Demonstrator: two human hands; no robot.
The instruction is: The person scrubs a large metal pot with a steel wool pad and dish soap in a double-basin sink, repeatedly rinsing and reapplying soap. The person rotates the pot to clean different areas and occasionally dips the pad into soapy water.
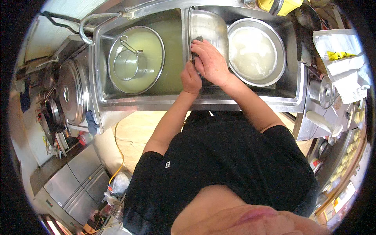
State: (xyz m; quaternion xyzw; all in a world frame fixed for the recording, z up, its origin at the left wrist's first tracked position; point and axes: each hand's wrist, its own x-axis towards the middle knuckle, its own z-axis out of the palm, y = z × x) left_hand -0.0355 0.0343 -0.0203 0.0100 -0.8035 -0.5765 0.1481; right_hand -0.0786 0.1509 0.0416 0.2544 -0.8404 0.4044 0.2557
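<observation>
A stainless steel basin stands tipped on its side against the divider of a double sink. My left hand is closed at the near end of its rim. Inside the basin, my right hand presses a dark, rough-looking pad, mostly covered by the fingers. Right of the basin, touching or nearly so, is a round metal bowl with cloudy whitish liquid in it. In the left sink bay, a wide bowl sits in yellowish-green water, with a handled mesh strainer in it.
A curved faucet reaches over the left bay's corner. A large round metal lid leans left of the sink. On the right counter are a lidded metal pot and a white plastic bag. A yellow container stands behind the sink.
</observation>
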